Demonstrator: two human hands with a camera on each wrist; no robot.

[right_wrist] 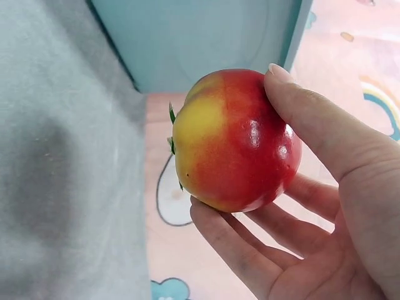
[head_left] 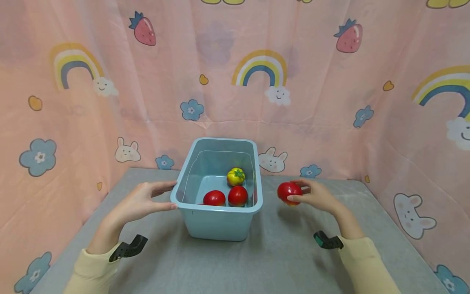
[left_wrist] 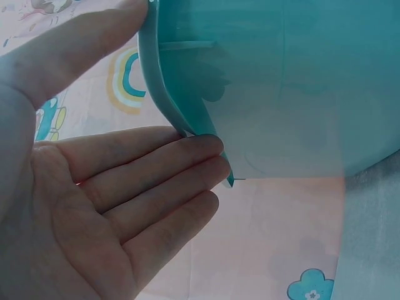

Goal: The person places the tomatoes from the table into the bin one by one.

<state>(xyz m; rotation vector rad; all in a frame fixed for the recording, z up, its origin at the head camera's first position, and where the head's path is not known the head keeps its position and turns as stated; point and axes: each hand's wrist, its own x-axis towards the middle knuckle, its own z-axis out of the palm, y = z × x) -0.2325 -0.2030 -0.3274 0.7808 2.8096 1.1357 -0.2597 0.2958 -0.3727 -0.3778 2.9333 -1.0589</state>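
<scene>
My right hand point(head_left: 316, 197) holds a shiny red tomato point(head_left: 289, 193) above the table, to the right of a light blue plastic bin point(head_left: 220, 223). Thumb and fingers grip its sides. Seen from the right wrist, this tomato point(right_wrist: 240, 140) has a yellow patch and green leaf tips at its stem end. On the bin's left side, my left hand point(head_left: 141, 201) touches the rim with thumb and fingers nearly straight. Inside the bin lie two red tomatoes, one left point(head_left: 214, 198) and one right point(head_left: 238, 196), and a yellow one with a green top point(head_left: 236, 176).
The bin stands on a grey table point(head_left: 147, 269). Behind and beside the table hangs a pink curtain point(head_left: 227, 36) printed with rainbows, rabbits and flowers. Black bands point(head_left: 128, 248) sit at both wrists over pale yellow sleeves.
</scene>
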